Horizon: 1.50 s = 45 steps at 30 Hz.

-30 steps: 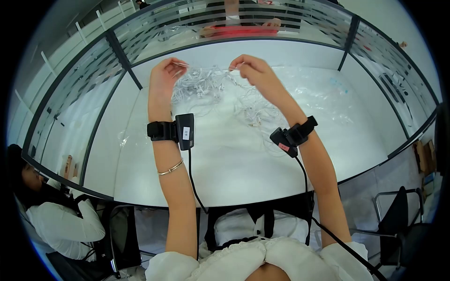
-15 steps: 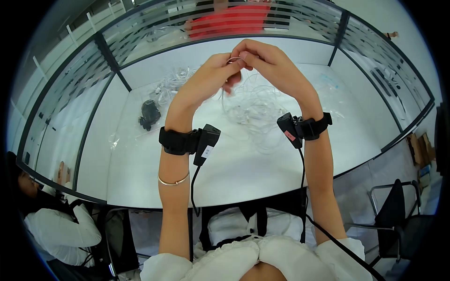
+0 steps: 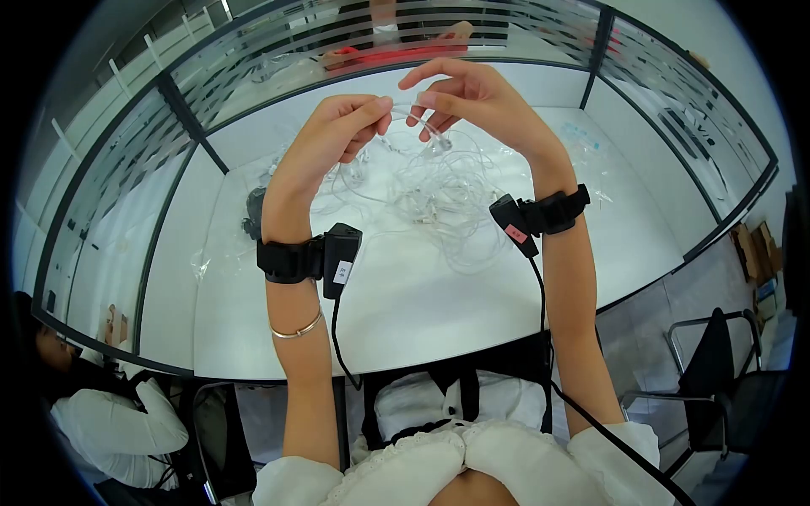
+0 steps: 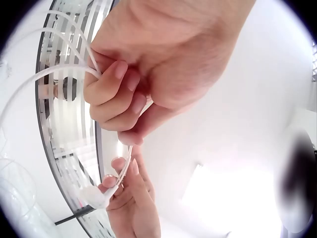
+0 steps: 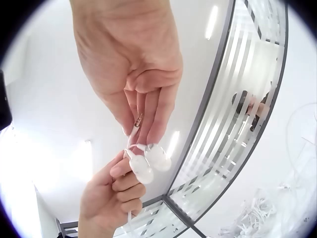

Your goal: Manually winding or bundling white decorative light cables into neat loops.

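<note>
My left hand is raised above the far part of the table, gripping a bundled white earphone cable in its curled fingers, with thumb and forefinger at the strand. Loops of the cable trail out of that fist in the left wrist view. Two white earbuds hang beyond the left fingertips, and a metal plug lies against the fingers of my right hand. That right hand is around the cable end, its forefinger stretched out and its thumb apart from it.
Tangled white cables lie on the white table beneath the hands. A black bundle sits beside the left forearm. Clear plastic lies at the back right. Striped glass partitions edge the table, with a person behind.
The hands were wide apart a second ago, then met at the cable. Now they have parted slightly, with the strand spanning between them, and the right fingers have spread.
</note>
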### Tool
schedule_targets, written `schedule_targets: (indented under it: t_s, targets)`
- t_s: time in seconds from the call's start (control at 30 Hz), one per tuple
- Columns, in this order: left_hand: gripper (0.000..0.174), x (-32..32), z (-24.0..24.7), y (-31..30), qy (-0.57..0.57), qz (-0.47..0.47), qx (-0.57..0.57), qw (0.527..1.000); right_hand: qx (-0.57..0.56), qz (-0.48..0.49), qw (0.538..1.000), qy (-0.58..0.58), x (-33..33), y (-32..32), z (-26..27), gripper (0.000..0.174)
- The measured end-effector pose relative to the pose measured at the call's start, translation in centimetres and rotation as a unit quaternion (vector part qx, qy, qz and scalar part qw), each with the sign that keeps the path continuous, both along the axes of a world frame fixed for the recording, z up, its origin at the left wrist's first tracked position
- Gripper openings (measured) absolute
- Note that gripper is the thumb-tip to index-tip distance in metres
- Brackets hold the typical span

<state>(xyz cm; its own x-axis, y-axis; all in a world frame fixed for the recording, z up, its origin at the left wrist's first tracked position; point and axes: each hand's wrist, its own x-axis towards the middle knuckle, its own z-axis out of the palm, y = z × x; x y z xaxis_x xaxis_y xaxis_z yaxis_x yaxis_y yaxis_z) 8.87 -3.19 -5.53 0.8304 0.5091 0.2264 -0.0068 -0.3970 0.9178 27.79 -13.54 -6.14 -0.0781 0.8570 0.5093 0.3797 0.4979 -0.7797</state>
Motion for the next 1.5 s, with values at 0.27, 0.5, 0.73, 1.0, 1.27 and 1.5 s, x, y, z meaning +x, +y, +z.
schedule_targets:
  t_s: [0.27,0.5,0.73,1.0,1.27,1.5]
  targets:
    - [0.034,-0.4,0.0,0.4,0.032,0.034,0.054,0.997,0.007,-0.005,1.0,-0.012,0.8,0.7,-0.4,0.023]
    - [0.034,-0.6,-0.2,1.2,0.034,0.032,0.1,0.994,-0.013,-0.027,0.997,-0.078,1.7,-0.3,0.3,0.023]
    - [0.035,0.0,-0.1,0.5,0.005,0.008,0.114,0.993,0.01,-0.006,0.991,-0.13,0.4,0.6,-0.7,0.031]
    - [0.034,0.3,-0.3,0.5,-0.025,0.017,0.121,0.992,-0.068,-0.034,0.997,0.022,-2.0,2.0,-1.2,0.042]
    - [0.038,-1.3,0.5,0.6,0.037,0.012,0.036,0.999,0.014,-0.12,0.972,0.2,-0.1,1.7,-0.6,0.041]
    - [0.04,-3.6,0.7,2.3,0.046,-0.008,0.055,0.997,0.109,-0.08,0.906,0.402,8.5,-2.0,0.5,0.04]
